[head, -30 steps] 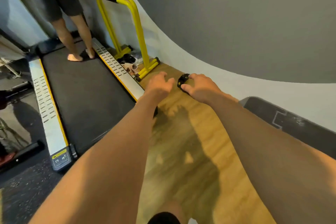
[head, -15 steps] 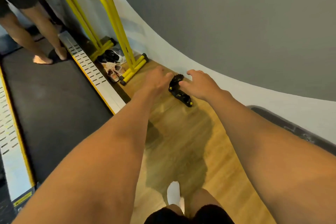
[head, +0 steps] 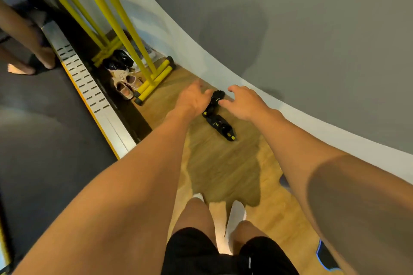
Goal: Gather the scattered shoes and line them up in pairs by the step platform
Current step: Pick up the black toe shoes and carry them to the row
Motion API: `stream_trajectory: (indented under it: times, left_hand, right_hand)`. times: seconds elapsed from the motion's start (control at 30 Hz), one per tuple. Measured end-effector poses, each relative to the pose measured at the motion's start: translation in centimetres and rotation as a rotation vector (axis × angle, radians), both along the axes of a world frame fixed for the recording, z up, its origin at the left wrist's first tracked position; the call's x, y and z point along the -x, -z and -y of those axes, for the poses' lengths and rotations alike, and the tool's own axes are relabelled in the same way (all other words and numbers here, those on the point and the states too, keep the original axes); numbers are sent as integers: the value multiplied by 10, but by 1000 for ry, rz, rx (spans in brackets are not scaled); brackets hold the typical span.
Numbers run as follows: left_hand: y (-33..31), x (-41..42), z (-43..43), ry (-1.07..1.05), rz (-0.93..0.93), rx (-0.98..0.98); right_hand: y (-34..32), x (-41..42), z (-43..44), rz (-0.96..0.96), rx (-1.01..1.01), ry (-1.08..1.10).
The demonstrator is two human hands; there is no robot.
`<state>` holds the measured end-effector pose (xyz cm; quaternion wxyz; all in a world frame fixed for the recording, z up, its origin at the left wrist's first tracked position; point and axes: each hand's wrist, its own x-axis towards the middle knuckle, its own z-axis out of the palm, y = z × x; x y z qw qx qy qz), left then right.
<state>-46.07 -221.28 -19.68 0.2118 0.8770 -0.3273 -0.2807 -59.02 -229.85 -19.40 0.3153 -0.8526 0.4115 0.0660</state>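
Two black shoes with yellow marks (head: 220,118) lie on the wooden floor (head: 223,174) close to the wall edge, set roughly end to end, the farther one nearly at the white skirting (head: 312,123) and the nearer one angled out toward the middle of the floor. Both hands hang just over the farther shoe: the left hand (head: 193,98) with fingers spread wide on its left side, the right hand (head: 244,101) likewise spread on its right, neither grip closed on anything yet, and whether any fingertip already touches the shoe is hard to tell. The step in hand looks like picking up this pair, so it seems best to give one shoe to each hand rather than crowd both hands on the far one; the right hand could drop back to the nearer shoe while the left takes the farther. A grip by the heel collar or across the upper should hold well, since such shoes are light and soft. More shoes, a pale pair (head: 126,83) and a dark pair (head: 121,60), sit by the feet of the yellow frame (head: 154,78) near the treadmill's edge (head: 89,94), so those are likely still to be gathered. No step platform is clearly identifiable here. Another person's bare feet (head: 33,65) stand on the treadmill, well apart from the reach.
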Motion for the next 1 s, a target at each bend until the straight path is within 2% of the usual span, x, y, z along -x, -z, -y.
stream_trajectory:
  times: [0.17,0.33,0.57,0.73,0.87,1.0]
  left_hand:
    - [76,-37,64,-3,-103,-29]
    - [195,-73,117,-22,-206,-79]
    - [429,-96,168,-150,-337,-138]
    - [587,-107,189,-122,-356,-265]
    - [676,-119,216,-355,-504,-280]
    - [724,-118,229,-644,-616,-174]
  right_hand:
    - [70,-42,50,-78,-54,26]
    - [177,-86,89,-89,-103,90]
    - [412,-127,141,-168,-127,74]
    - [575,-137,170,-242,-126,2]
    - [668,-152,192,-328,-112,-33]
    - [721,-172,205,-465,-145,-72]
